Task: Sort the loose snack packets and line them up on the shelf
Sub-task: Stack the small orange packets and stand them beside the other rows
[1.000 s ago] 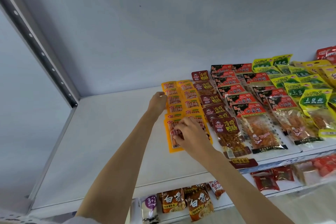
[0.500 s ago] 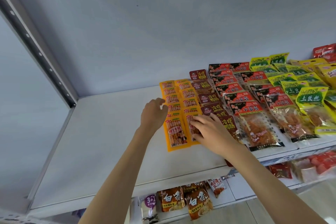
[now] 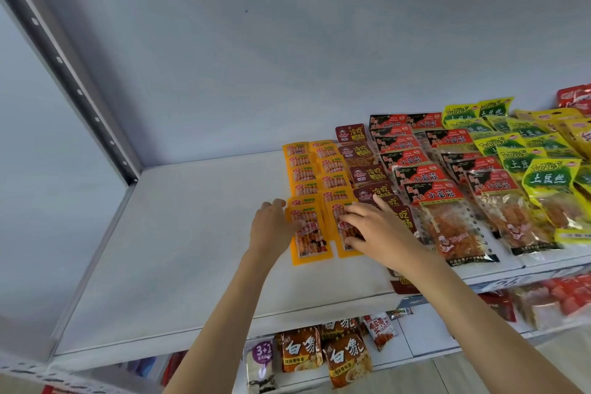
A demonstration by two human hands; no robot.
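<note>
- Two hands work at the white shelf [image 3: 179, 233] in the head view, set side by side and a little apart.
- At 9 o'clock of the orange packets, the left hand [image 3: 271, 230] rests with loosely bent fingers touching the left edge of the front left orange packet [image 3: 311, 240].
- At 3 o'clock of it, the right hand [image 3: 377, 230] lies with spread, straight fingers pressing on the front right orange packet [image 3: 343, 240].
- Behind both, at 12 o'clock, two overlapping columns of orange packets [image 3: 316, 169] run toward the back wall.
- Farther toward 3 o'clock lie maroon packets [image 3: 367, 174], red-and-black packets [image 3: 447, 201] and yellow-green packets [image 3: 543, 176] in rows.
</note>
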